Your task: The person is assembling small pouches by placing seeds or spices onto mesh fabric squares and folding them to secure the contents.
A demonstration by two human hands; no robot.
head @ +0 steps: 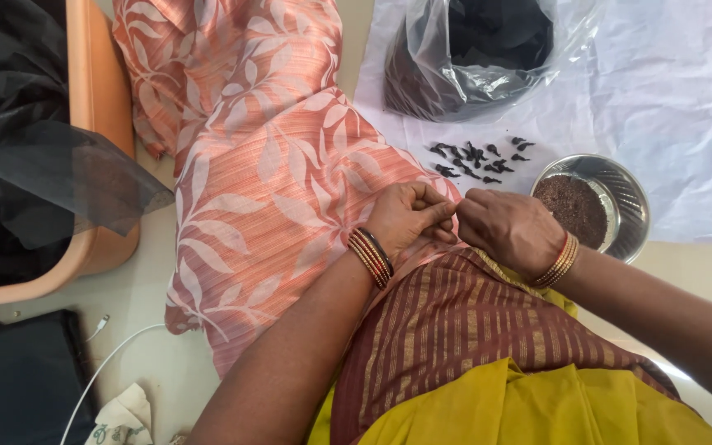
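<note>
Both hands meet at centre — left hand (405,216) and right hand (508,231) each grip pinched narrow, on something too small to see; dark shaped bits (475,158) lie at 12 o'clock, steel bowl (630,202) at 3 o'clock within reach

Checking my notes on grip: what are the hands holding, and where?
Left hand and right hand pinch together at the fingertips; whatever sits between them is too small to tell.

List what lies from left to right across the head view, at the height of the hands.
Orange tub → leaf-print cloth → left hand → right hand → steel bowl → white sheet.
</note>
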